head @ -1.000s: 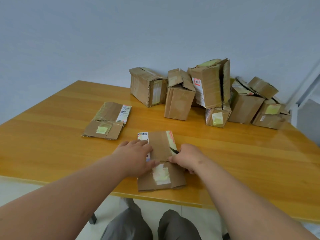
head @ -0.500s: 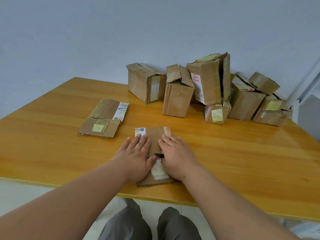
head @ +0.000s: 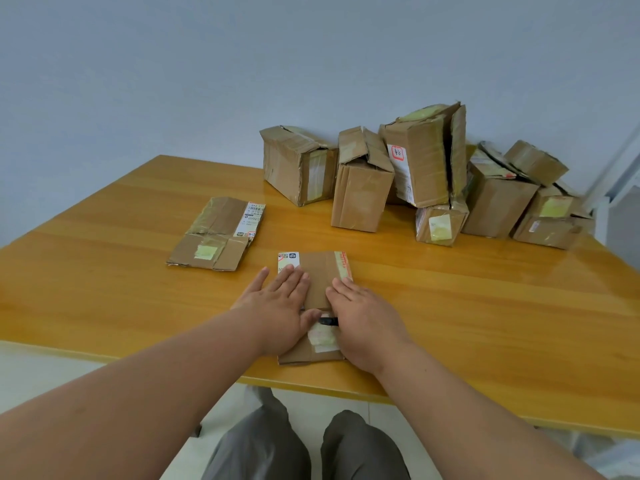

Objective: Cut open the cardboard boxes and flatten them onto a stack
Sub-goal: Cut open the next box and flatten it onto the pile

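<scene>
A flattened cardboard box (head: 320,278) with a white label lies at the near table edge. My left hand (head: 277,306) presses flat on its left half, fingers straight. On the right half lies my right hand (head: 363,317), fingers stretched forward over the cardboard. The black tip of a box cutter (head: 329,321) sticks out from under its thumb side, tucked in the hand. Another flattened box (head: 218,233) lies to the left. Several unflattened taped boxes (head: 363,181) stand piled at the back right.
The orange wooden table (head: 485,306) has its near edge just below my hands, with my knees under it. A pale wall stands behind the table. A white frame (head: 620,188) rises at the far right.
A second ago both hands were curled over the box's middle, the cutter tip pointing up. They have since spread flat and slid forward over it. The cutter now lies sideways between them.
</scene>
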